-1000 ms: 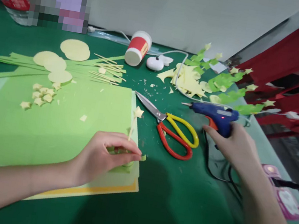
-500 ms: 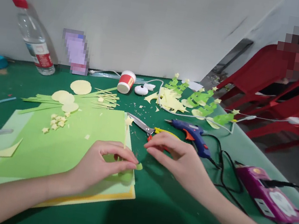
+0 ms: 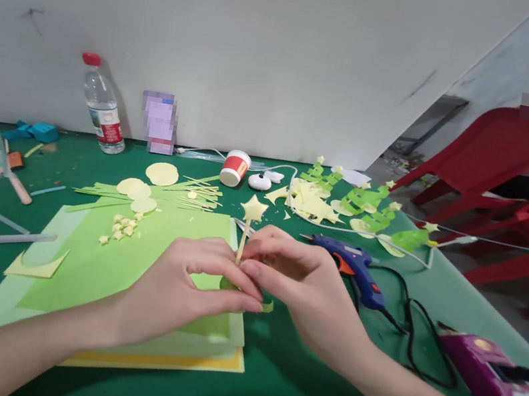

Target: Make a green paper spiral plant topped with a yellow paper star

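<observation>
A pale yellow paper star (image 3: pixel 254 208) stands upright on a thin paper stick (image 3: pixel 242 243) between my hands. My left hand (image 3: pixel 210 277) is closed, thumb and fingers pinching the lower part of this piece, where a curled green paper strip (image 3: pixel 268 307) pokes out past the fingertips. My right hand (image 3: pixel 296 281) is closed too, its thumb and index fingertips at the lower stick, touching the left fingers. The exact grip is partly hidden. Under the left hand lie stacked green paper sheets (image 3: pixel 171 236). Scissors (image 3: pixel 242 227) are mostly covered behind the right hand.
A blue glue gun (image 3: pixel 354 267) and purple power strip (image 3: pixel 491 385) with cables lie at right. Behind are small paper stars (image 3: pixel 124 226), paper circles (image 3: pixel 162 173), green star-topped paper pieces (image 3: pixel 363 201), a paper cup (image 3: pixel 235 169) and a water bottle (image 3: pixel 103 113).
My right hand has moved left from beside the scissors to meet my left hand at the star's stick. The star is now higher and nearer. The view has shifted left and up.
</observation>
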